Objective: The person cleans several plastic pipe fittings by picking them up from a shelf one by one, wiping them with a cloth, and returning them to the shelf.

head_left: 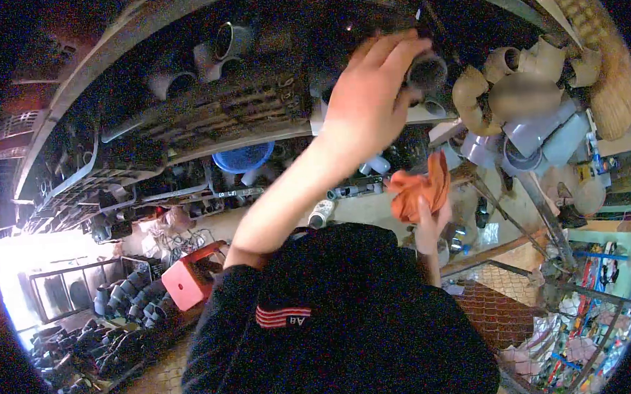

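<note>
Wearing black shirt (338, 353), nearest of all. See red stool (184, 284) just left of the shirt, then blue basin (243, 159) beyond the shirt, partly covered by shelf edge (284, 135). With left hand (373, 90), well beyond the shirt, gripping dark pipe fitting (427, 73). Holding orange cloth (421, 193) in right hand (433, 226), near the shirt's right shoulder, leaving open room between both hands. Farther right of the shirt, see tan elbow (468, 95).

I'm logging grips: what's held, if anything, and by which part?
The right hand holds the crumpled orange cloth by its lower end. The left hand is at the left side of a dark grey tubular fitting; blur hides whether it grips.
</note>
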`<state>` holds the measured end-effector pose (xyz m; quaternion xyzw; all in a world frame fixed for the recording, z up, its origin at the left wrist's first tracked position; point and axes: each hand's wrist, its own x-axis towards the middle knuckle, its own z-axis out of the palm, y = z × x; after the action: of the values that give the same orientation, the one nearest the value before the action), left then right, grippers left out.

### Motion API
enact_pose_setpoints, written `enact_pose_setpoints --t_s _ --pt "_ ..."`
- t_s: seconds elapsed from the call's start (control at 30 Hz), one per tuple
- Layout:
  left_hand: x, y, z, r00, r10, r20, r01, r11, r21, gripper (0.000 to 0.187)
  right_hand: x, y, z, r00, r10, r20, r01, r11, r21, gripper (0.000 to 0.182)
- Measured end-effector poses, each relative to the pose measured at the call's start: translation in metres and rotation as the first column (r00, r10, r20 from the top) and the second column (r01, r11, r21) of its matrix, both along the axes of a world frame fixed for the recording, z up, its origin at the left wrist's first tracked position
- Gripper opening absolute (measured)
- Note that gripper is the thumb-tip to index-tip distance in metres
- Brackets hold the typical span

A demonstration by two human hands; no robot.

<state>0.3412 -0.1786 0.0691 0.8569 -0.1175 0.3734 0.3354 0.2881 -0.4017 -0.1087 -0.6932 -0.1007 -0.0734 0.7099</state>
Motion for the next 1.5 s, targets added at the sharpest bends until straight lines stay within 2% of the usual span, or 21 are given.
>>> enact_pose_setpoints --t_s 0.1,0.17,0.23,0.3,0.33,0.37,0.43,0.53,0.63,0.67,0.73,0.77,0.83,0.93,1.0,1.07,1.13,1.23,1.3,1.37,1.5 --pt "-0.052 -0.003 -0.010 0.939 -0.315 -0.136 0.226 0.865 -0.447 0.058 -0.007 0.001 -0.010 0.975 0.215 0.052 -0.214 0.858 0.467 0.062" --pt "-0.075 -0.002 -0.027 0.871 -0.463 -0.166 0.251 0.708 -0.660 0.056 -0.002 0.035 0.070 0.892 0.393 -0.224 -0.048 0.573 0.818 0.072" --pt "-0.091 0.002 -0.068 0.848 -0.517 -0.117 0.266 0.606 -0.750 0.059 0.008 0.076 0.089 0.948 0.305 -0.092 -0.181 0.754 0.631 0.087" --pt "-0.112 0.005 -0.102 0.765 -0.637 -0.093 0.252 0.429 -0.867 0.058 0.018 0.068 0.086 0.749 0.636 0.186 -0.633 0.770 -0.086 0.102" --pt "-0.119 0.006 -0.110 0.734 -0.674 -0.085 0.225 0.360 -0.906 0.057 0.016 0.064 0.080 0.603 0.794 -0.079 -0.789 0.608 0.091 0.095" --pt "-0.124 0.008 -0.117 0.760 -0.647 -0.066 0.210 0.340 -0.917 0.057 0.028 0.065 0.077 0.486 0.863 -0.135 -0.870 0.493 0.023 0.091" --pt "-0.141 0.013 -0.125 0.816 -0.568 -0.105 0.113 0.336 -0.935 0.059 0.013 0.077 0.068 0.496 0.855 -0.153 -0.845 0.516 0.144 0.076" --pt "-0.147 0.020 -0.141 0.782 -0.623 0.006 0.103 0.119 -0.988 0.064 -0.014 0.091 0.050 0.643 0.759 -0.099 -0.712 0.641 0.286 0.056" --pt "-0.157 0.021 -0.165 0.788 -0.615 0.030 0.048 0.014 -0.999 0.067 -0.022 0.095 0.035 0.579 0.747 -0.326 -0.524 0.647 0.554 0.050" --pt "-0.160 0.021 -0.168 0.782 -0.619 0.067 0.049 -0.046 -0.998 0.069 -0.015 0.093 0.028 0.730 0.669 -0.137 -0.662 0.743 0.101 0.049" --pt "-0.165 0.012 -0.162 0.810 -0.549 0.205 0.028 -0.313 -0.949 0.076 0.005 0.091 0.020 0.670 0.650 0.358 -0.246 0.650 -0.719 0.047" --pt "-0.166 0.011 -0.152 0.803 -0.545 0.242 -0.026 -0.437 -0.899 0.078 0.003 0.092 0.031 0.725 0.649 0.233 -0.280 0.586 -0.760 0.044" --pt "-0.163 0.007 -0.156 0.807 -0.528 0.265 0.047 -0.390 -0.920 0.076 -0.001 0.090 0.025 0.828 0.557 -0.064 -0.560 0.826 -0.063 0.041" --pt "-0.162 0.012 -0.168 0.777 -0.610 0.158 0.026 -0.219 -0.975 0.086 0.015 0.084 0.015 0.863 0.442 -0.245 -0.433 0.897 0.092 0.037" --pt "-0.157 0.020 -0.173 0.778 -0.623 -0.085 0.041 0.186 -0.982 0.083 0.011 0.077 0.014 0.772 0.435 -0.463 -0.184 0.850 0.493 0.040" --pt "-0.148 0.028 -0.154 0.871 -0.433 -0.232 0.100 0.619 -0.779 0.064 0.010 0.074 0.028 0.734 0.543 -0.408 -0.153 0.718 0.679 0.046" --pt "-0.148 0.032 -0.145 0.881 -0.332 -0.336 -0.006 0.704 -0.710 0.059 0.002 0.077 0.036 0.796 0.452 -0.402 0.005 0.660 0.751 0.048" --pt "-0.147 0.038 -0.151 0.869 -0.359 -0.340 -0.031 0.648 -0.761 0.051 -0.016 0.074 0.028 0.771 0.554 -0.313 -0.139 0.627 0.767 0.047" --pt "-0.150 0.036 -0.142 0.858 -0.379 -0.346 -0.064 0.591 -0.804 0.043 0.000 0.090 0.068 0.690 0.720 0.069 -0.723 0.689 0.046 0.058" --pt "-0.155 0.033 -0.139 0.858 -0.378 -0.349 -0.100 0.543 -0.834 0.037 0.000 0.096 0.078 0.566 0.807 0.170 -0.699 0.579 -0.419 0.063" --pt "-0.167 0.048 -0.140 0.670 -0.603 -0.433 -0.356 0.251 -0.900 0.045 -0.009 0.085 0.045 0.584 0.810 0.042 -0.724 0.544 -0.424 0.064"
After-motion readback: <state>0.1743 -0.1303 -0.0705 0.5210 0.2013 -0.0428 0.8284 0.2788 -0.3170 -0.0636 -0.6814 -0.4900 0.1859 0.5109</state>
